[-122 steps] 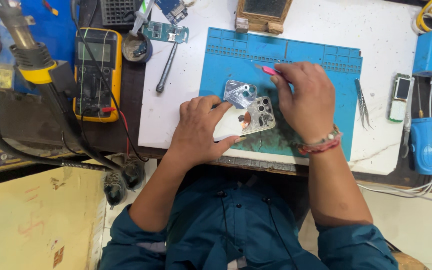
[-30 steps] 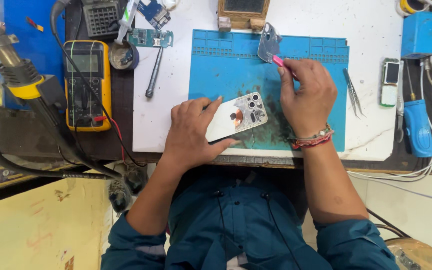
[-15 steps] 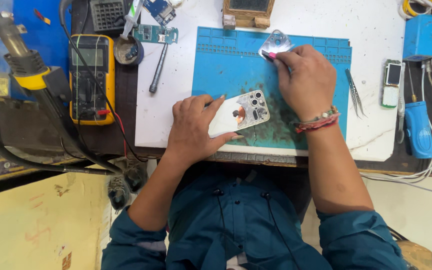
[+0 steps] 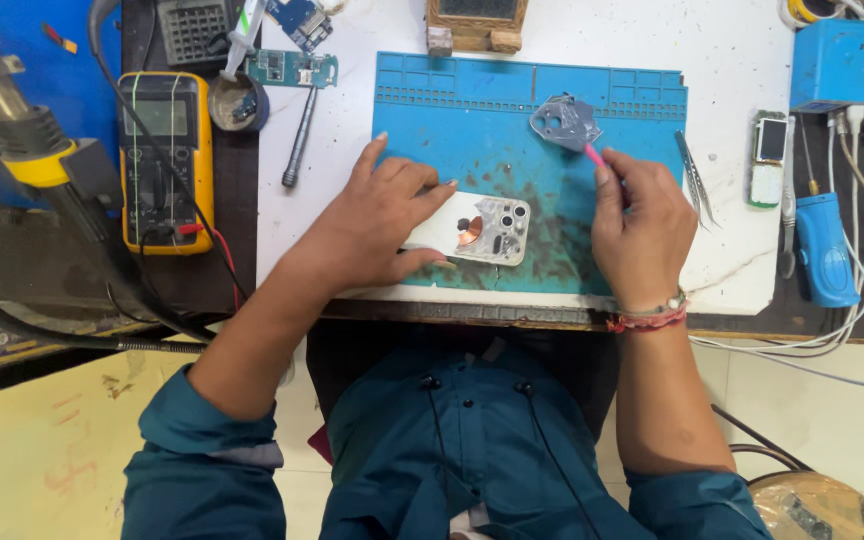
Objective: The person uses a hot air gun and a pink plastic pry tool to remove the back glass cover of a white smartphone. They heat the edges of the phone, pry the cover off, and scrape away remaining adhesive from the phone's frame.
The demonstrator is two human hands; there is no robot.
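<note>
A white phone housing (image 4: 487, 229) with camera cut-outs lies on the stained blue work mat (image 4: 472, 120). My left hand (image 4: 377, 215) rests flat on its left part and holds it down. My right hand (image 4: 644, 222) grips a thin pink tool (image 4: 594, 155) whose tip touches a small grey metal plate (image 4: 564, 122) lying on the mat near its far edge. The plate is apart from the phone housing, up and to the right of it.
A yellow multimeter (image 4: 164, 155) and a hot-air handle (image 4: 27, 150) sit at the left. A screwdriver (image 4: 299, 140), a green circuit board (image 4: 292, 68) and a small dish (image 4: 237, 100) lie beside the mat. Tweezers (image 4: 694, 175), a small phone (image 4: 770, 155), a blue box (image 4: 840, 62) and cables sit right.
The grey plate was lifted off the phone housing by the pink tool, carried to the mat's far edge, and now lies there slightly lower. My left hand spread wider over the housing.
</note>
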